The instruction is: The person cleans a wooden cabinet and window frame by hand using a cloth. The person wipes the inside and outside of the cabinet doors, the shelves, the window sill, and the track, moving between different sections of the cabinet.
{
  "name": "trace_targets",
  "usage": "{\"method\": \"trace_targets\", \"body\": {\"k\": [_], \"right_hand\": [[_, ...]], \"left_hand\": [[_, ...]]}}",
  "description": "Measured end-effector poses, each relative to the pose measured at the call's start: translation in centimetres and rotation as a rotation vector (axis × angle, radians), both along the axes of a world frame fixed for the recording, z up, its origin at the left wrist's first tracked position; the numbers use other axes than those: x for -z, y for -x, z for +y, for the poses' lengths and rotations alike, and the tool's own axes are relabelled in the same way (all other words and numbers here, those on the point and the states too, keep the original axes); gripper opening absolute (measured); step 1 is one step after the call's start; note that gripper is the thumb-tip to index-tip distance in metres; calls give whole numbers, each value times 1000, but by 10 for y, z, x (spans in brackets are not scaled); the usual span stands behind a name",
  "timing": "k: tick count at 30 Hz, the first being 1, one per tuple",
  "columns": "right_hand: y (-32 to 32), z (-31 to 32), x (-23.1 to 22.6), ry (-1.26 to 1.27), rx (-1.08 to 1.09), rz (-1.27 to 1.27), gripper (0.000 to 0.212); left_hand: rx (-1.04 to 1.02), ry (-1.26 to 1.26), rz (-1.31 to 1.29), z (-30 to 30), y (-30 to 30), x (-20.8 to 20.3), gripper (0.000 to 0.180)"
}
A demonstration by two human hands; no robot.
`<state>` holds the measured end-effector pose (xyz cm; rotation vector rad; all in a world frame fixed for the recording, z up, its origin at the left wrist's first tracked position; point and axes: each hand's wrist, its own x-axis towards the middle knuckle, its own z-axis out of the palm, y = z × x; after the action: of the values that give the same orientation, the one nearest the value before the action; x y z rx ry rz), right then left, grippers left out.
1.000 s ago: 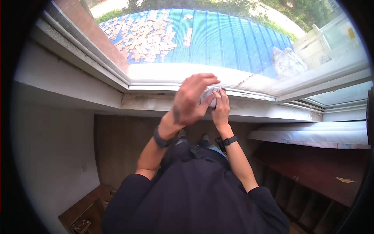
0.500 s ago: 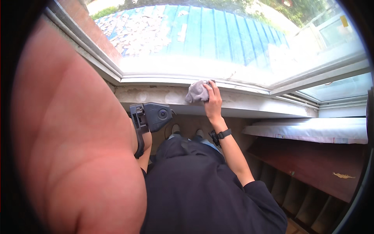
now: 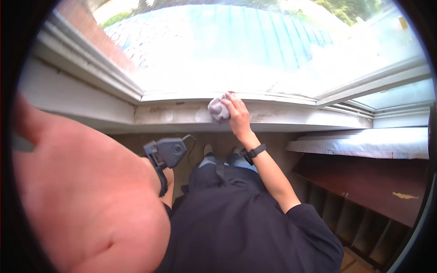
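White-painted window sill [image 3: 282, 119] runs wide across the room, and everything else sits against it: the big pane of glass [image 3: 255, 50] rises straight off its far edge, a dark wooden bench [image 3: 378, 182] stands below its right end with a white pad [image 3: 364, 142] lying just under the sill line. On the sill's middle, hard up to the frame, rests a small grey cloth [image 3: 218, 109], bunched in the person's right hand [image 3: 237, 113], whose fingers are curled closed over its right side. I judge the cloth light, soft and floppy, unlikely to slip or break, best taken in a loose wad just as it is. The sill gives open run to either side of the cloth, but the frame's lip bounds it behind and the front edge drops away. The left hand is out of sight; only that forearm [image 3: 91, 195] looms large well below the sill's left part, a black strapped device [image 3: 166, 152] at its wrist.
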<state>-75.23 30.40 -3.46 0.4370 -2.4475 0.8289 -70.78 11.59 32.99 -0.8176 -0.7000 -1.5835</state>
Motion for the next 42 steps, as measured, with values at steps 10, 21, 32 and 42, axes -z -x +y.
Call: {"method": "trace_targets", "body": {"k": [10, 21, 32, 42], "right_hand": [[-11, 72, 5, -135, 99, 23, 30], [-28, 280, 18, -81, 278, -20, 30], [-37, 325, 8, -43, 278, -70, 37], [-22, 242, -10, 19, -22, -206, 51]], "left_hand": [[-352, 1218, -748, 108, 27, 330, 42], [-283, 1389, -635, 330, 40, 396, 64], [-385, 1397, -632, 389, 54, 370, 46], [-523, 1315, -679, 285, 62, 368, 34]]}}
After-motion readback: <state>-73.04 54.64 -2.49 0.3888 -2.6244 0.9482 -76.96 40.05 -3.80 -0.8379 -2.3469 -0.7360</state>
